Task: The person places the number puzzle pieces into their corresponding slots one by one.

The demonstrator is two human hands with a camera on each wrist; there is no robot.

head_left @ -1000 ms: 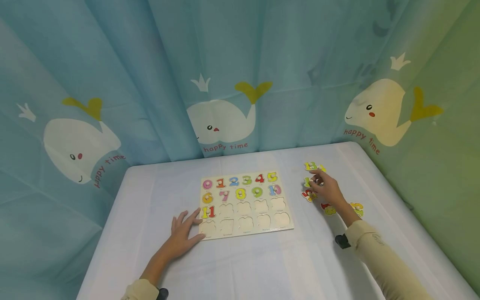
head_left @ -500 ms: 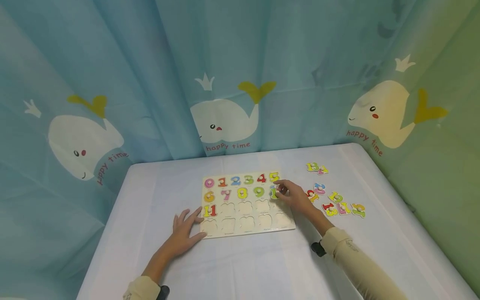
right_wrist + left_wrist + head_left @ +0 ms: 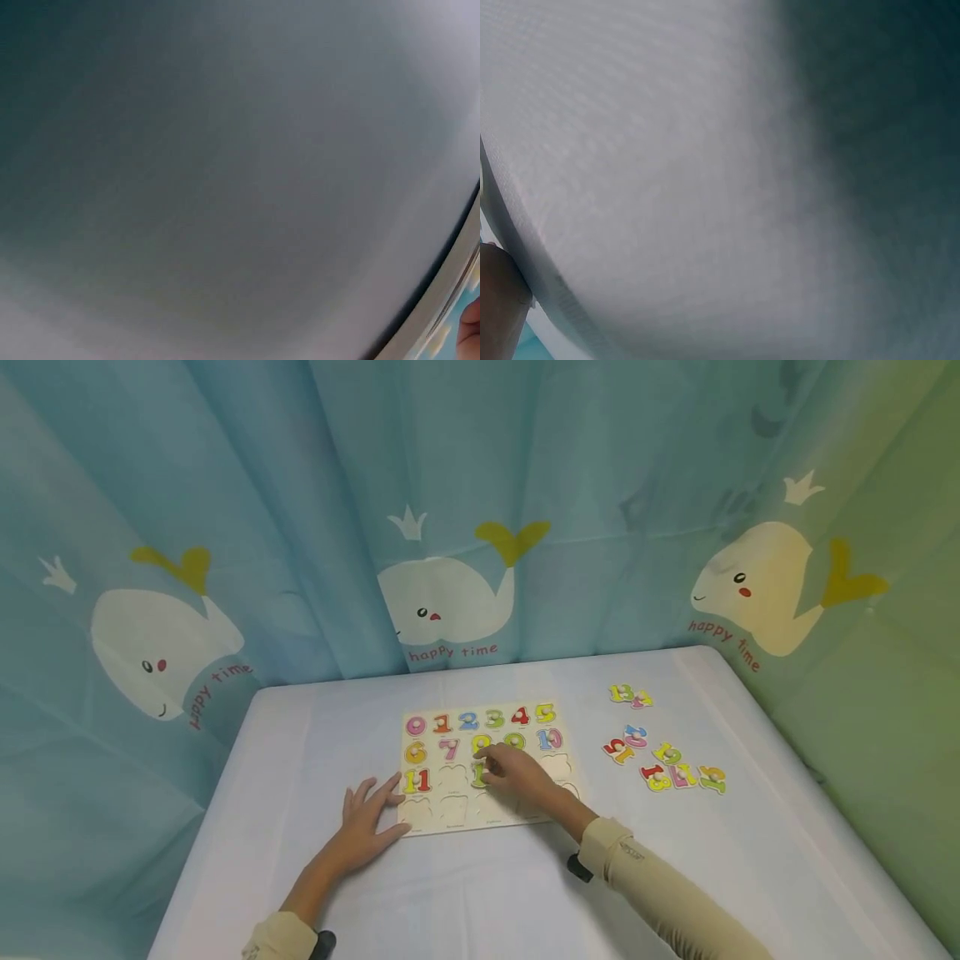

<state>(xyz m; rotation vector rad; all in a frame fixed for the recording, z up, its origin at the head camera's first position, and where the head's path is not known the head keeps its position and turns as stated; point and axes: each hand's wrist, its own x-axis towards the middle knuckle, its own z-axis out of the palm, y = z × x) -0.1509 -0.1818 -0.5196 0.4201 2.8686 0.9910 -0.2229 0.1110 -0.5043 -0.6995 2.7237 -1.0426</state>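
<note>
A wooden number puzzle board (image 3: 461,814) lies on the table, its top two rows filled with coloured numbers 0 to 10 and an 11 piece (image 3: 417,781) in the third row. My right hand (image 3: 525,778) pinches a green number piece (image 3: 478,775) over the third row, just below the 8. The fingers hide most of that piece; a green 1 shows. My left hand (image 3: 367,824) lies at the board's left edge with fingers spread, fingertips touching it. In the right wrist view only a bit of the right hand (image 3: 469,334) shows at the lower right.
Right of the board lie several loose number pieces: a 13 piece (image 3: 621,693) at the back, a 15 piece (image 3: 618,751), an 18 piece (image 3: 656,777) and a 17 piece (image 3: 682,776) nearer. A whale-print curtain (image 3: 585,568) hangs behind the white table (image 3: 480,893).
My right hand has taken the green piece from the loose pieces at the right and carried it left over the board to the third row. The left hand has stayed at the board's edge.
</note>
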